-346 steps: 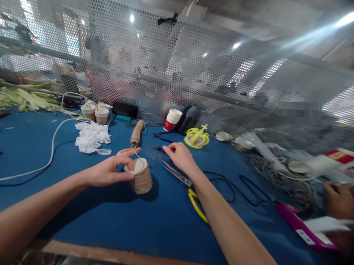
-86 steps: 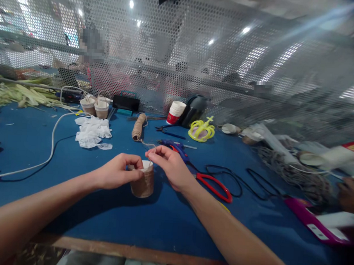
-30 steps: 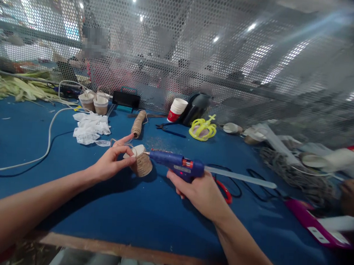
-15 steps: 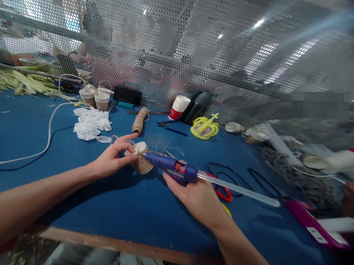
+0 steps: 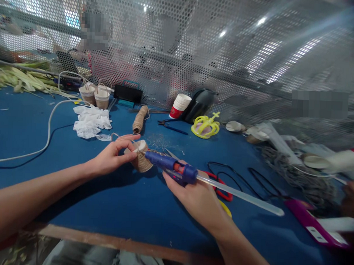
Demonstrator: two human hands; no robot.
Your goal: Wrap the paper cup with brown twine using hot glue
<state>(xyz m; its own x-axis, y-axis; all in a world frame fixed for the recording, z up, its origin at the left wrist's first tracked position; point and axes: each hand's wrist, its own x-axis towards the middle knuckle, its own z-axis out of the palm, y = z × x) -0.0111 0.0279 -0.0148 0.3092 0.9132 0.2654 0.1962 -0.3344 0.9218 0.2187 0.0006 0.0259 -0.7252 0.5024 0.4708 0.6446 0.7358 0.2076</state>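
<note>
Your left hand (image 5: 114,155) is closed in a pinch on the twine-wrapped cup (image 5: 144,164), thumb and fingers at its white end. The cup sits near the middle of the blue table (image 5: 109,211), tilted, white end up and toward the left. A thin strand of twine shows by your fingers.

Your right hand (image 5: 199,198) is wrapped around the blue glue gun (image 5: 168,164), nozzle pointing left at the cup – contact cannot be told. A translucent glue stick (image 5: 241,194) runs out of its rear, toward the right. Partly behind that hand: 1 red handle (image 5: 228,197) and 1 yellow handle (image 5: 227,209).

Just beyond the cup lies the twine roll (image 5: 140,119); left of it, a crumpled white cloth (image 5: 91,123). Far side, left to right: 2 small cups (image 5: 102,98) with handles, stacked paper cups (image 5: 181,103), yellow crown (image 5: 205,128) – pliers (image 5: 177,129) just nearer than the stack.
</note>
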